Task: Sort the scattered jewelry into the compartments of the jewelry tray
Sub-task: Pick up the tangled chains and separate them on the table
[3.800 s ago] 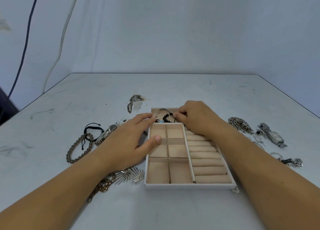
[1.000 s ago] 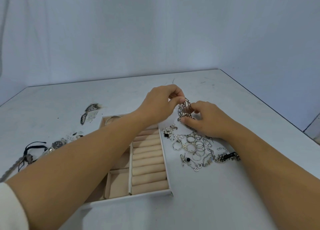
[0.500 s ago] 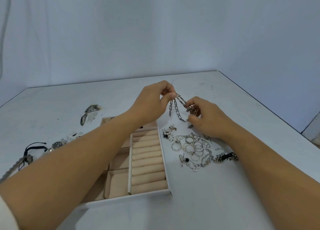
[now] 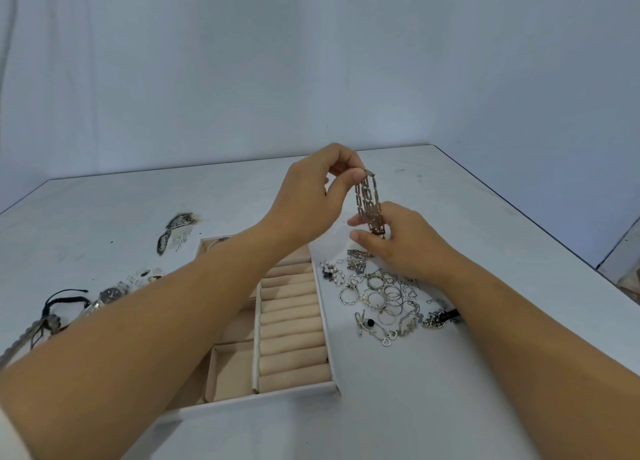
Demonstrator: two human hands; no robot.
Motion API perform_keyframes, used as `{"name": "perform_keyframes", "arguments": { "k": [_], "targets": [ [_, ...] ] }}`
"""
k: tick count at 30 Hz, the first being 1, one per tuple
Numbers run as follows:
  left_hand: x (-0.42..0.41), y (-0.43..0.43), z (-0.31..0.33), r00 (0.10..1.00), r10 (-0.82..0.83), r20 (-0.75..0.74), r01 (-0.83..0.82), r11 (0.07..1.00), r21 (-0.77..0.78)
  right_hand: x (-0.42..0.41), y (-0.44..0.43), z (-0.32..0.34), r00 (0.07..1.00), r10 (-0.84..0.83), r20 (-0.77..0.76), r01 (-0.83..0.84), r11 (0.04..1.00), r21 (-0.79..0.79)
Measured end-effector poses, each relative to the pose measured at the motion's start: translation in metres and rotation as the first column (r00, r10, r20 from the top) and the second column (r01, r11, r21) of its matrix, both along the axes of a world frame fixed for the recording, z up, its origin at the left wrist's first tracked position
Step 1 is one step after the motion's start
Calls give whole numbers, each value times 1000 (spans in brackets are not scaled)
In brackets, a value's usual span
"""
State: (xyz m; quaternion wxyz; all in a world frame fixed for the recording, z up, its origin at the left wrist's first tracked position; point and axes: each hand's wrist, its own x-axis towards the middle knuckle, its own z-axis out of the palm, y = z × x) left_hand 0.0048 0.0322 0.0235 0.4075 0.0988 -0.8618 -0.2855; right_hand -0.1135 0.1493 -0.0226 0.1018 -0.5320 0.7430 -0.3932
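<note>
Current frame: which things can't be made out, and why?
Head view:
- Left compartments of the jewelry tray: covered by the left forearm.
- Lower end of the chain: buried in fingers of the right hand; the left hand pinches the top.
- Braided bracelet: cut off by the left edge.
- Heap of rings: too small and tangled to count.

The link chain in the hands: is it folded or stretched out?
Folded. The link chain hangs in several side-by-side strands, pinched at its top by the left hand and at its bottom by the right hand.
</note>
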Motion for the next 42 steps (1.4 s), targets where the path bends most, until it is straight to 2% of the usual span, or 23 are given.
{"name": "perform_keyframes", "arguments": {
  "k": [4, 7, 13, 18, 25, 29, 33, 35, 39, 42],
  "targets": [
    [0, -5, 0, 994, 74, -78, -72, 997, 28, -5, 3, 2, 998, -60, -34, 61, 998, 27],
    [1, -13, -4, 985, 154, -82, -149, 987, 58, -8, 6, 5, 997, -66, -47, 68, 997, 35],
    [8, -29, -20, 964, 252, 84, -258, 964, 65, -10, 8, 8, 993, -110, -51, 110, 994, -12],
    [10, -33, -29, 948, 206, 243, -218, 976, 24, -13, 10, 8, 991, -131, -42, 130, 991, -20],
    [7, -32, -30, 912, 209, 354, -221, 975, -7, -17, 8, 8, 979, -202, -19, 200, 976, -90],
    [10, -31, -34, 836, 197, 513, -192, 979, -63, -17, 7, 7, 980, -196, -22, 193, 976, -100],
    [7, -22, -32, 702, 284, 653, -201, 959, -201, -16, 5, 3, 981, -175, -85, 171, 984, -49],
    [3, -19, -30, 668, 303, 680, -193, 953, -235, -16, 4, 2, 980, -170, -108, 167, 985, -35],
    [-5, -12, -28, 703, 135, 698, -80, 991, -111, -16, 4, 4, 981, -180, -73, 174, 981, -82],
    [-11, -10, -34, 715, 124, 688, -31, 989, -146, -15, 4, 6, 983, -178, -37, 171, 976, -133]
  ]
}}
